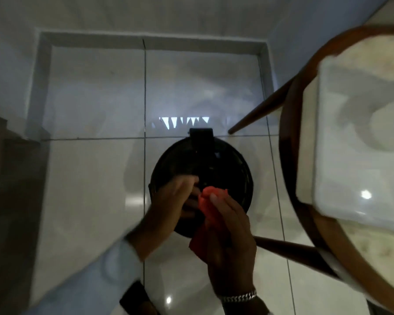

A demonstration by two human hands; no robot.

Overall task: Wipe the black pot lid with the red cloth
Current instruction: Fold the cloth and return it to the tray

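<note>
The black pot lid (216, 171) is round, with a black tab at its far edge, and is held above the white tiled floor in the middle of the view. My left hand (171, 201) grips its near left side, fingers over the surface. My right hand (228, 233) holds the red cloth (208, 208) bunched against the lid's near part, with the cloth hanging down under my palm. A metal bracelet sits on my right wrist. The image is blurred by motion.
A round wooden table (289, 142) with a pale top fills the right side, and a white plastic container (359, 142) stands on it. Two of its brown legs slant toward the lid. A brown piece of furniture (0, 178) is at the left edge.
</note>
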